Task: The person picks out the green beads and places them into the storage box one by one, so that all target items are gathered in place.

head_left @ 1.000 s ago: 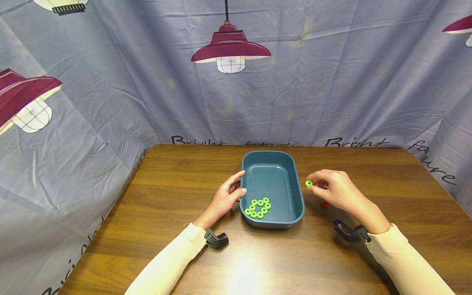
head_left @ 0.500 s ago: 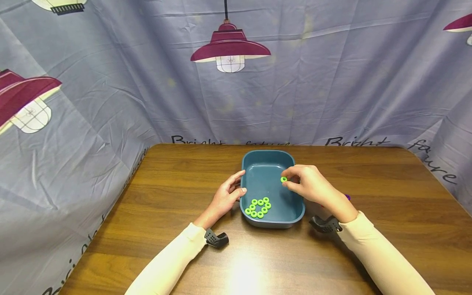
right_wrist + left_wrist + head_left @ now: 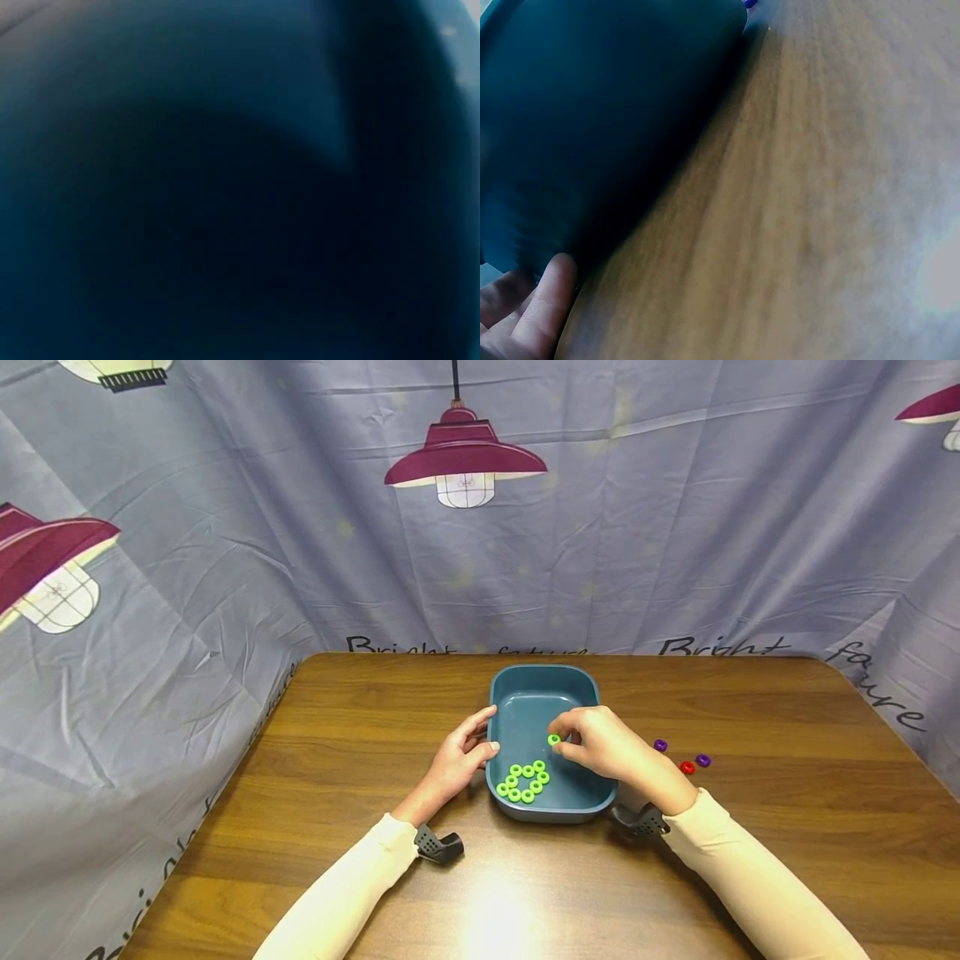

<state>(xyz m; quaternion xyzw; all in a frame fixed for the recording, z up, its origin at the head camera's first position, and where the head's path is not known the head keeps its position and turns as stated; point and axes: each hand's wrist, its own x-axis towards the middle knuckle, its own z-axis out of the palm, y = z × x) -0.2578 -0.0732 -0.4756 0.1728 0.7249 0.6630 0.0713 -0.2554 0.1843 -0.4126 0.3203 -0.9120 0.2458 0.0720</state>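
Note:
A blue-green plastic box (image 3: 517, 710) stands on the wooden table. My left hand (image 3: 453, 764) holds its left wall, thumb at the rim and fingers along the outside; in the left wrist view some fingers (image 3: 547, 304) touch the dark wall. Over the inside of the box, my right hand (image 3: 596, 743) pinches a small green ring (image 3: 553, 740) between thumb and fingertips. Several green rings (image 3: 513, 795) lie in the near left corner of the box, arranged in a rough loop. The right wrist view is dark and blurred, with neither hand nor rings distinguishable.
Right of the box, a red ring (image 3: 687, 767) and two purple rings (image 3: 702, 761) lie on the table (image 3: 787, 735), close to the right forearm. A printed curtain (image 3: 637, 527) hangs behind the table's far edge.
My right hand has carried the green ring leftward from beside the box to above its inside. The red and purple rings have come into fuller view. My left hand stays in place.

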